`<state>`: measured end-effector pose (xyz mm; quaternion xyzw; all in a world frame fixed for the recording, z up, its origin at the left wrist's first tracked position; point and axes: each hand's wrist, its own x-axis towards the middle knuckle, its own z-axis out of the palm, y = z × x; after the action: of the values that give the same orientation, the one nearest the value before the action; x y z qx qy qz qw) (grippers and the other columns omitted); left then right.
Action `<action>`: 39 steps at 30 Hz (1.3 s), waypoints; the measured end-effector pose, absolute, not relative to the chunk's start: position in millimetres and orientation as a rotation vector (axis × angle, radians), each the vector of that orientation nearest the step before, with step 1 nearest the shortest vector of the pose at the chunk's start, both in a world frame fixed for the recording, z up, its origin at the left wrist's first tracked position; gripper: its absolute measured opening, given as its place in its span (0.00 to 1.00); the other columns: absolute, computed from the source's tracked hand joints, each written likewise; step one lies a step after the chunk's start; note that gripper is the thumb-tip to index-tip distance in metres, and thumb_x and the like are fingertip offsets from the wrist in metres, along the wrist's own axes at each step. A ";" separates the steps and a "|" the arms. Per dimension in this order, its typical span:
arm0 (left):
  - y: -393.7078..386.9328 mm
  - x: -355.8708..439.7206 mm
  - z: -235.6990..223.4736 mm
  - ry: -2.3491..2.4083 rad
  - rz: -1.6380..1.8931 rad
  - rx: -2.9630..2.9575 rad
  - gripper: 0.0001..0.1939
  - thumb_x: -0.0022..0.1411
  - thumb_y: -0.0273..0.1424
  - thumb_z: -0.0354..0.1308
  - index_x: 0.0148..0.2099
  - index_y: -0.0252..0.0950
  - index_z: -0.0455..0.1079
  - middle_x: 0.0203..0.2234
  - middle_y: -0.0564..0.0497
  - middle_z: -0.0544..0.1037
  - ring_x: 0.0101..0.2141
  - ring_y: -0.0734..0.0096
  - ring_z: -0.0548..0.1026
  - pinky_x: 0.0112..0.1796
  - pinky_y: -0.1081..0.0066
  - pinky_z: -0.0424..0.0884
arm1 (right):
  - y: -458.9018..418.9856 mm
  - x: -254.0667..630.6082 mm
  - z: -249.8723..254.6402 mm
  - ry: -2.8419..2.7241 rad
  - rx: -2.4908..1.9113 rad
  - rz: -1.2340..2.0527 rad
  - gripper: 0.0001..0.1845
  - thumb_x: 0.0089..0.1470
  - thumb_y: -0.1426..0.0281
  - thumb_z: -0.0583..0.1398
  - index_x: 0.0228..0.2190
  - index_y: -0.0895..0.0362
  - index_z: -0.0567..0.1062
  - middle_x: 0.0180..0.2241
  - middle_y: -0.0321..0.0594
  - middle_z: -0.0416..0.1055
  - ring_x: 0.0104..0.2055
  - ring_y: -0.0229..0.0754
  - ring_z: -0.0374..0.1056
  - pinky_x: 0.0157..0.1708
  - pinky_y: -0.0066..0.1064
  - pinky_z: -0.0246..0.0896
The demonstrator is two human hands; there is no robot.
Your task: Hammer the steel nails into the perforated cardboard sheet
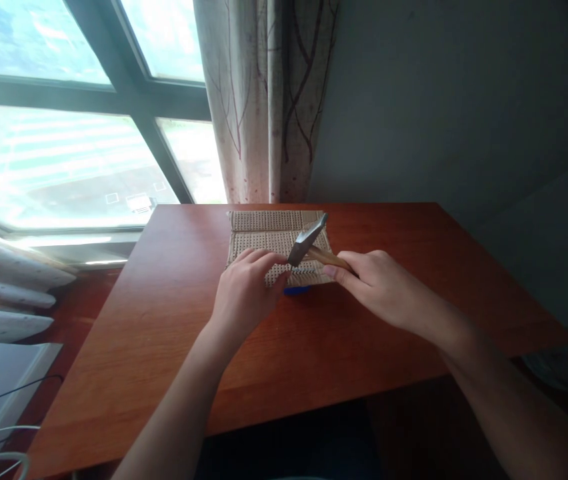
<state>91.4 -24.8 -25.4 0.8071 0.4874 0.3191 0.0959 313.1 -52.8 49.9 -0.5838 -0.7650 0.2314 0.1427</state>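
My right hand (371, 280) is closed around the wooden handle of a hammer (308, 241). Its metal head slants down to the left, its lower end right by the fingertips of my left hand (251, 283). Those fingertips are pinched at the near part of a tan board (274, 241) full of small holes; what they hold is too small to make out. A short row of small dark pieces (307, 271) stands in the board beside them. Something blue (297, 291) shows at the board's near edge, mostly hidden.
The board lies towards the far edge of a reddish-brown wooden table (284, 360). Behind it hang a patterned curtain (249, 100) and a grey wall (439, 120). Large windows (64, 160) are on the left. A white surface with cables (9, 393) stands at lower left.
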 end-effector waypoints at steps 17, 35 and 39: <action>-27.6 92.5 -29.7 1.506 0.766 2.502 0.10 0.63 0.36 0.61 0.46 0.41 0.76 0.46 0.48 0.78 0.46 0.56 0.73 0.48 0.58 0.68 | -47.7 310.1 40.6 -2.212 -1.713 0.660 0.23 0.65 0.53 0.51 0.26 0.54 0.69 0.23 0.37 0.71 0.24 0.38 0.64 0.25 0.31 0.49; -27.6 92.7 -27.6 1.513 0.745 2.452 0.09 0.62 0.35 0.62 0.44 0.40 0.76 0.45 0.49 0.78 0.46 0.57 0.73 0.47 0.59 0.69 | -50.6 309.3 34.4 -2.269 -1.746 0.621 0.20 0.66 0.56 0.51 0.31 0.54 0.73 0.28 0.39 0.75 0.30 0.42 0.70 0.29 0.31 0.53; -26.5 92.3 -28.8 1.501 0.752 2.454 0.09 0.62 0.36 0.62 0.44 0.40 0.76 0.45 0.49 0.78 0.46 0.58 0.73 0.48 0.59 0.69 | -50.5 310.2 34.3 -2.263 -1.738 0.613 0.20 0.66 0.55 0.50 0.30 0.54 0.72 0.27 0.38 0.75 0.28 0.41 0.70 0.28 0.31 0.52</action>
<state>92.3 -26.5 -28.8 0.8225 0.5029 0.2520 0.0840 310.2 -50.5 34.3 -0.5918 -0.7705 0.2089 0.1114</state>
